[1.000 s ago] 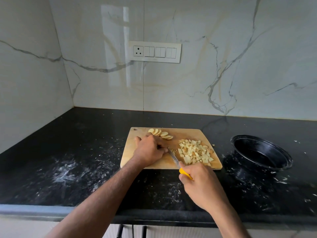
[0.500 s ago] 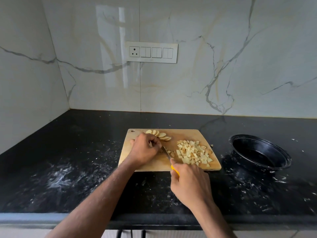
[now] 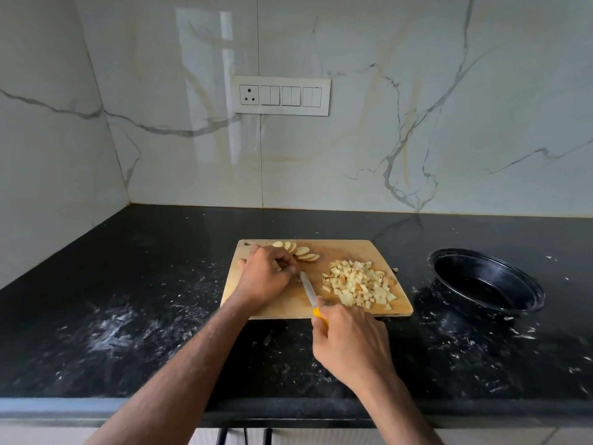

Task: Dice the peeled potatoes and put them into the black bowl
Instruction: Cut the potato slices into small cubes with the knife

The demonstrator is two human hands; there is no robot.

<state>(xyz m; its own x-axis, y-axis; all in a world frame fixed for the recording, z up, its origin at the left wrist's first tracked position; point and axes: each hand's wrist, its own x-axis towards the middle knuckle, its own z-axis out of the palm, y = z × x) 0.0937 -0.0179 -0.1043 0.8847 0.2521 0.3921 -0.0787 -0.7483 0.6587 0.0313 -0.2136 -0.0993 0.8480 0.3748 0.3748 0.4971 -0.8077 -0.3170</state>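
A black speckled counter (image 3: 134,316) is filling the lower half of the view, dusted with white smears, and a wooden cutting board (image 3: 359,248) is lying on it near the middle. Everything else is sitting relative to that board. Behind the board a marble wall is rising, carrying a white switch panel (image 3: 281,96) high above the board's back edge. To the right of the board, apart from it, the black bowl (image 3: 487,281) is standing on the counter with no potato showing inside. On the board's right half the diced potato (image 3: 359,285) is lying in a loose heap. Along the board's back edge, left of centre, a short row of potato slices (image 3: 300,252) is leaning overlapped. The left hand (image 3: 264,279) is resting on the board's left half, fingers curled down over something small; what it is pinching I cannot tell. The right hand (image 3: 349,343) is hanging just off the board's front edge, gripping the yellow handle of a knife (image 3: 308,290), whose blade is angling across the board toward the left fingertips.
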